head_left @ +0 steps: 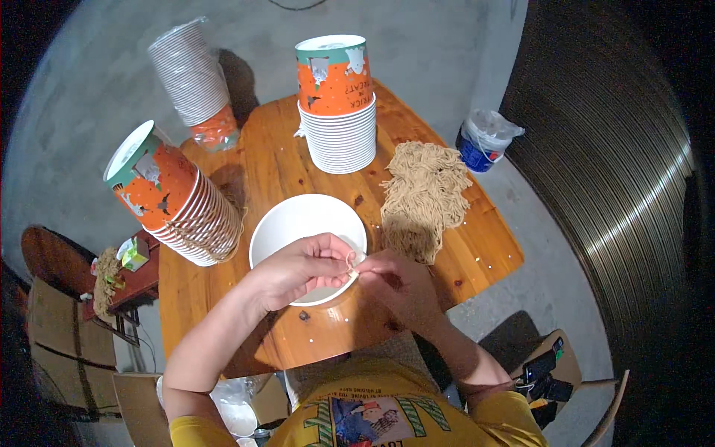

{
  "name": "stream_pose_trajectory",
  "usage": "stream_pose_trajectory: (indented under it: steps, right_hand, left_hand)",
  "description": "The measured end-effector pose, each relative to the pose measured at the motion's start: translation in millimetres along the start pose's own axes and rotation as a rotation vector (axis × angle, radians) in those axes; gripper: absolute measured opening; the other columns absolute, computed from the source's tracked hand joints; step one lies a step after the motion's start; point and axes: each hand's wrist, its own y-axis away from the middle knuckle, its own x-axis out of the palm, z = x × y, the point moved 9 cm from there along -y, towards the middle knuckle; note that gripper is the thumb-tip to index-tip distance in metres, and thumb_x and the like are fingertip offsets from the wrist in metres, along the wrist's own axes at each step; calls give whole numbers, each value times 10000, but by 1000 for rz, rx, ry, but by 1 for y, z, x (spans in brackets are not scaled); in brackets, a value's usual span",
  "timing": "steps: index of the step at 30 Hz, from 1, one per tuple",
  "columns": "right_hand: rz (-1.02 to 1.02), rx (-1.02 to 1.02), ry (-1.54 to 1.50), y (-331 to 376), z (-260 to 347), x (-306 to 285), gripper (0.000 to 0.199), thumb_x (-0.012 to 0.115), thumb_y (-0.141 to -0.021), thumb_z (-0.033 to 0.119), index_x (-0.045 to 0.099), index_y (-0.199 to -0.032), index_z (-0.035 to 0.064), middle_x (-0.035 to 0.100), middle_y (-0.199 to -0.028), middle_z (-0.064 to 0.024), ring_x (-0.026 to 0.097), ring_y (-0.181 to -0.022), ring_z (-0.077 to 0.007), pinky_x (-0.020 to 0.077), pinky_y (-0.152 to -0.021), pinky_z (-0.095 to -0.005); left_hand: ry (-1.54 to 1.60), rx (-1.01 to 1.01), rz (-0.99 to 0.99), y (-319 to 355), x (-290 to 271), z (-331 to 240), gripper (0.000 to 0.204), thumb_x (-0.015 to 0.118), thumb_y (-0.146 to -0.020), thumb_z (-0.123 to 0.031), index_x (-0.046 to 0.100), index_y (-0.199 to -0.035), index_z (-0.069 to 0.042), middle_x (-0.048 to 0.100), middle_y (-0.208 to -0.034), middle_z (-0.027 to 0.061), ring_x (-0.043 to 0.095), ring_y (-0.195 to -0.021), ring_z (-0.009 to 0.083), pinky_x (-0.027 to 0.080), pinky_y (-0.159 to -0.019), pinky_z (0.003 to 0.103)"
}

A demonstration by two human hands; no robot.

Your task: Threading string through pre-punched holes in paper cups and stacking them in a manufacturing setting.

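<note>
Over the near right rim of a white bucket (pixel 287 223), seen from above into its white inside, my two hands meet. My left hand (pixel 302 270) is closed in a pinch on a thin tan cord (pixel 350 261), which loops up between thumb and fingers. Right beside it, the fingers of my right hand (pixel 398 287) are pinched together on the same cord at the bucket's rim. The fingertips partly hide the cord and a small pale bit at the rim. A pile of tan cords (pixel 424 190) lies on the table just beyond my right hand.
An upside-down stack of orange and green paper buckets (pixel 337 97) stands at the table's back. Another bucket stack (pixel 179 197) at left has cords draped on it. A plastic-wrapped stack (pixel 195 78) is behind. A blue pail (pixel 482 141) stands beyond the wooden table (pixel 484 253).
</note>
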Motion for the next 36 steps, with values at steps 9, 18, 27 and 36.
stream_pose_trajectory:
  steps: [9,18,27,36]
  right_hand:
    - [-82,245,-351,4,-33,-1,215,621,-867,126,541,-1057,65,494,-721,32,429,-590,-36,348,-514,-203]
    - [-93,245,-137,-4,-15,-5,99,672,-812,119,614,-866,59,360,-548,55,343,-514,-49,329,-493,-228]
    - [-85,229,-110,-10,-22,4,64,645,-805,81,584,-791,63,400,-566,49,352,-524,-27,333,-481,-221]
    - [-133,171,-52,-12,-17,3,80,636,-792,84,562,-803,55,432,-575,36,384,-541,-33,367,-488,-230]
  left_hand:
    - [-1019,563,-272,27,33,-45,168,524,-899,-44,467,-1055,-22,519,-817,90,556,-780,204,458,-701,329]
    - [-1017,553,-244,26,39,-49,259,536,-880,-2,450,-1122,-29,521,-827,81,543,-747,187,453,-675,292]
    - [-818,429,-84,15,24,-44,278,512,-923,-35,448,-1194,-21,523,-856,14,509,-786,90,438,-731,235]
    - [-542,152,-49,10,12,-27,231,546,-929,-127,540,-1129,-13,562,-953,0,501,-851,75,429,-788,221]
